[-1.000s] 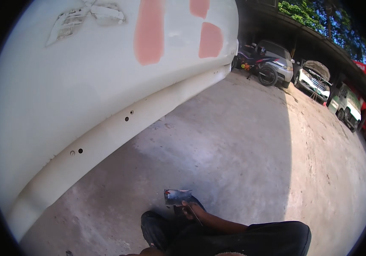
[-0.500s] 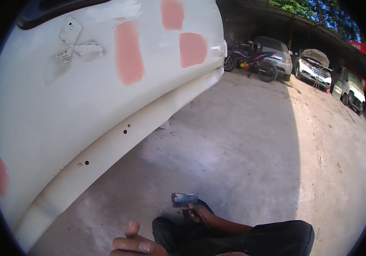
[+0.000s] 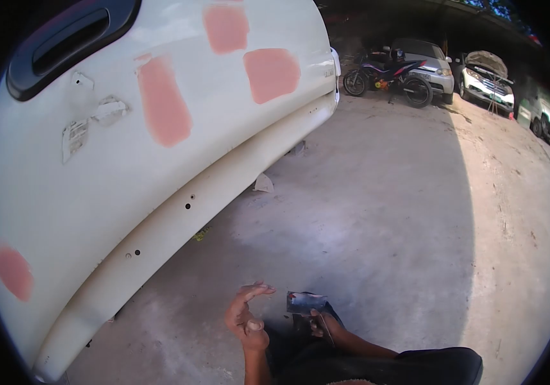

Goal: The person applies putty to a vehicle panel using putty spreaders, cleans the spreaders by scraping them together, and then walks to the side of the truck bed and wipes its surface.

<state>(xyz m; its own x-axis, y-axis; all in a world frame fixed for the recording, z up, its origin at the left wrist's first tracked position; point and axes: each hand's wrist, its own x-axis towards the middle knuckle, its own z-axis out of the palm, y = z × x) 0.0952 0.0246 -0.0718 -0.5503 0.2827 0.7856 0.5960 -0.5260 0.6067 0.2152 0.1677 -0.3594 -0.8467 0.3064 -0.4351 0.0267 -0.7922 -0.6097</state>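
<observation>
My left hand (image 3: pixel 246 317) is raised low in the view, its fingers curved and apart from the thumb, with nothing in it. Just right of it, my right hand (image 3: pixel 318 324) is closed on a flat rectangular plate (image 3: pixel 307 302) with dark and reddish smears. A thin edge shows beside the right fingers; what it belongs to I cannot make out. Ahead on the left stands a white car panel (image 3: pixel 114 186) with several pink filler patches (image 3: pixel 166 102), a dark handle (image 3: pixel 73 40) and worn emblem marks (image 3: pixel 109 110). Neither hand touches the panel.
Concrete floor (image 3: pixel 352 212) stretches ahead, sunlit on the right. A motorcycle (image 3: pixel 387 80) and several parked cars, one with its hood raised (image 3: pixel 486 83), stand at the back. My dark-clothed legs (image 3: pixel 409 369) are below. A small pale piece (image 3: pixel 264 183) lies by the panel's lower edge.
My left hand has risen and moved right, close to the plate, its fingers now curving upward. The right hand still holds the plate. The view has turned, showing more of the handle.
</observation>
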